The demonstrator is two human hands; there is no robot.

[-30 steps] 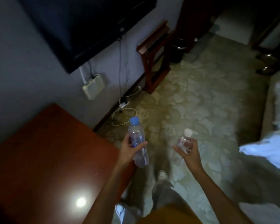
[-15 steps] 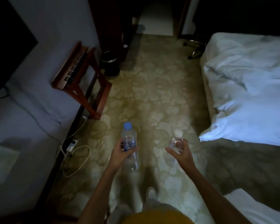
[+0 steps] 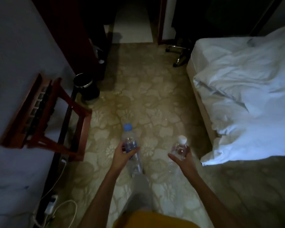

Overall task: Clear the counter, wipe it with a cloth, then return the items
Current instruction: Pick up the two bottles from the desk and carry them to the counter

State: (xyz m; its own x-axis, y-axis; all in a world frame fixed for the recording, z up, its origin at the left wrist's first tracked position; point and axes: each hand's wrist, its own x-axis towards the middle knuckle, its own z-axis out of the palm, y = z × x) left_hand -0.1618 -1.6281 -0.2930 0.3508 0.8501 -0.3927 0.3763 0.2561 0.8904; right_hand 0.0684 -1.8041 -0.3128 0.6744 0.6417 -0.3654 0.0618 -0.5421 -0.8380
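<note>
A patterned carpet point(image 3: 155, 99) is seen between a wall and a bed point(image 3: 247, 89). Both forearms are stretched forward. A blue-capped bottle point(image 3: 131, 145) is gripped by the left hand point(image 3: 123, 154); a white-capped bottle point(image 3: 179, 148) is clasped in the right hand point(image 3: 183, 157).

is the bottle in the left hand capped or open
Capped. A blue cap sits on the neck of the bottle gripped by the left hand.

No readable text anywhere; label on the blue-capped bottle point(image 3: 130, 145) in my left hand is a blur.
</note>
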